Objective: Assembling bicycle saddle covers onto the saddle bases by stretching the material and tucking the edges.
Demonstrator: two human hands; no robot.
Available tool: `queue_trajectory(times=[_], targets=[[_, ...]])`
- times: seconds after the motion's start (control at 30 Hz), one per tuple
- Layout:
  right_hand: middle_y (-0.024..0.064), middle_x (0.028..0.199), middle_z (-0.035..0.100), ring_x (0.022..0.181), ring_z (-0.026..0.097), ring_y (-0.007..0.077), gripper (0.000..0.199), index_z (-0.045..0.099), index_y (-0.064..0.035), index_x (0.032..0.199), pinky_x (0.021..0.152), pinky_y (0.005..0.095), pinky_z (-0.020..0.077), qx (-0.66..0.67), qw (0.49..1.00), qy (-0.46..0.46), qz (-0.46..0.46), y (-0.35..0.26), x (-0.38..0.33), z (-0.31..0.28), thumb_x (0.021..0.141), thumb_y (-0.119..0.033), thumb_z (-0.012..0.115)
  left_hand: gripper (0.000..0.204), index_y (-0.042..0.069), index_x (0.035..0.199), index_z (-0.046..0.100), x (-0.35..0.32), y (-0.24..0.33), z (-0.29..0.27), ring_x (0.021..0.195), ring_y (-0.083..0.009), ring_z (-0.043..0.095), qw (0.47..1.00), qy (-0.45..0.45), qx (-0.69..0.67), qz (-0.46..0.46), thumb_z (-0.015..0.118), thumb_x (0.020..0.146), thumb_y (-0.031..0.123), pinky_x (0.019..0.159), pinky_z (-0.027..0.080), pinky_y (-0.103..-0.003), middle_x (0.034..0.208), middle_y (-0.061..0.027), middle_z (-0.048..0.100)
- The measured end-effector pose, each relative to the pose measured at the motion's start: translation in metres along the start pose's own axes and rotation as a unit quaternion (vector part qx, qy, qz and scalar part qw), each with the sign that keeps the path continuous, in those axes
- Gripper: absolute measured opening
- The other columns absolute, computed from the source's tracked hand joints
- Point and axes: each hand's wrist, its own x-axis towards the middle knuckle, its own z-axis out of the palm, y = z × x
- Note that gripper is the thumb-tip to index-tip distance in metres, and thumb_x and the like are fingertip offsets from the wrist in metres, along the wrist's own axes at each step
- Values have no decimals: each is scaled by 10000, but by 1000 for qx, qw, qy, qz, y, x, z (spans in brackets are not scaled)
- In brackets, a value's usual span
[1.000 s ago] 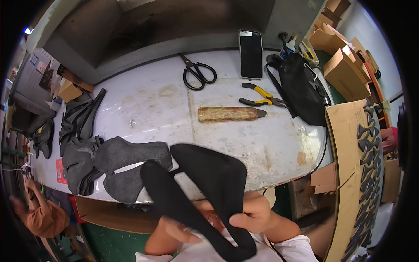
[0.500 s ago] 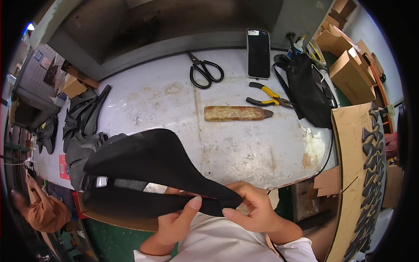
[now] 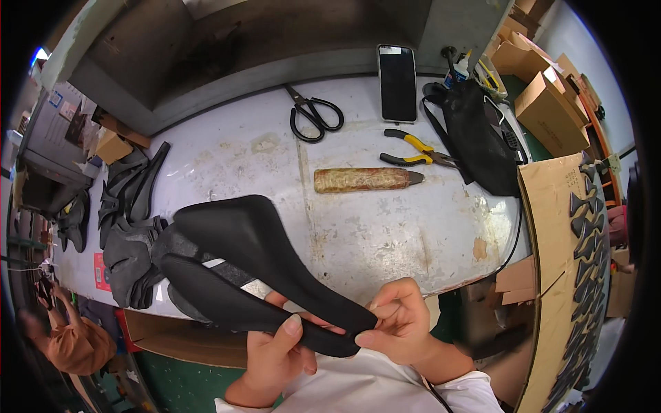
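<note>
Two hands, the left hand [image 3: 275, 354] and the right hand [image 3: 403, 323], grip one black bicycle saddle [image 3: 261, 272]. The tabletop [image 3: 385, 227] carries one pair of scissors [image 3: 313, 117], one phone [image 3: 398, 82], one pair of yellow-handled pliers [image 3: 416, 149], one wooden-handled tool [image 3: 365, 179] and one black bag [image 3: 482, 141].

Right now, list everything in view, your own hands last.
bicycle saddle cover: one, black, held over the table's near edge
scissors: one, black, far side of table
phone: one, black, far edge
pliers: one, yellow handles, right of centre
wooden-handled tool: one, brown, centre
bag: one, black, right side
saddle pieces: a pile, grey-black, left side
cardboard boxes: several, brown, far right
table: one, white, worn
left hand: under the saddle's nose
right hand: fingers pinching the saddle's tip
</note>
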Motion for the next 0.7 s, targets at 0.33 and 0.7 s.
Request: queue_trajectory(times=[0.33,0.7], targets=[[87,886,673,721,627,100,429,423,-30,1246,647,227,506,140,979,148,28,-26,20,3,882,90,616,407,-22,1286,521,12,-23,-20,1135,-255,584,977,-12,214,4,604,950,192,965,467,-397,1146,-171,625],[99,827,662,686,639,119,359,411,-17,1124,604,232,529,-52,996,61,27,-10,20,12,880,36,670,267,35,776,522,35,-17,11,612,-71,466,987,-47,153,4,573,986,191,554,369,-246,697,6,546]])
